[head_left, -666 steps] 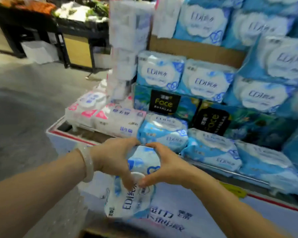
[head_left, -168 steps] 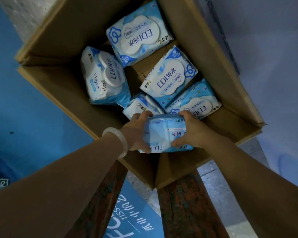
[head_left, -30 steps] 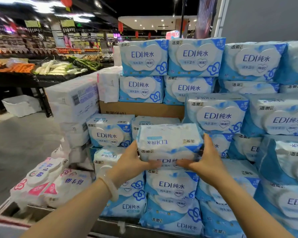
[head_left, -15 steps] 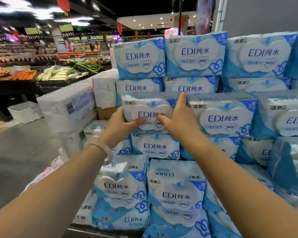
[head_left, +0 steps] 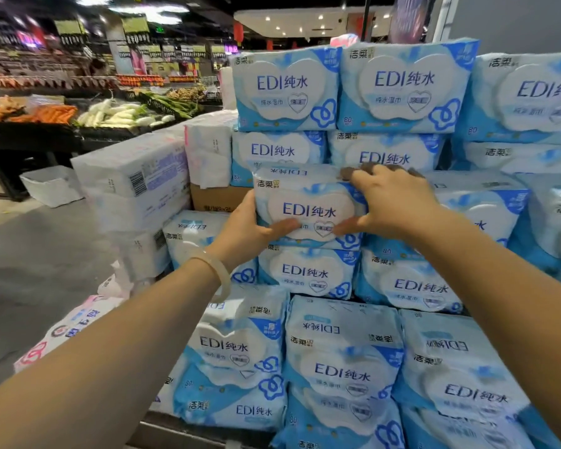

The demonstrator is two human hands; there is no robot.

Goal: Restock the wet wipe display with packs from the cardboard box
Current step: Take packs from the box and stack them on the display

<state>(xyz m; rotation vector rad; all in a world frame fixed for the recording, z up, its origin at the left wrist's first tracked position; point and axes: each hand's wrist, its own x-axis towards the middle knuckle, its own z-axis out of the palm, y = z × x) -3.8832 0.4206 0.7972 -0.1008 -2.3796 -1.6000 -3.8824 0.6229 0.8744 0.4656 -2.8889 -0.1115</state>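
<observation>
your left hand (head_left: 245,226) cups the left end of a pack (head_left: 308,209) of wet wipes, palm against its side and thumb laid across the lower front. your right hand (head_left: 391,202) wraps the pack's right end, fingers curled over the top edge and thumb pressed on the front near the heart label. both hands are closed around the pack, so it sits between them, label facing you and upright.

the pack is in the display (head_left: 370,286), resting on top of another blue pack in the stack, with a row of the same packs just behind and above it and one touching it on the right. more packs are stacked below, some lying with their print upside down.

a pale bangle (head_left: 219,270) rings your left wrist. to the left stand white tissue bundles (head_left: 133,179), and a cardboard box (head_left: 219,197) shows between them and the blue packs. vegetables (head_left: 123,113) lie on a dark stand (head_left: 30,137) farther left.
</observation>
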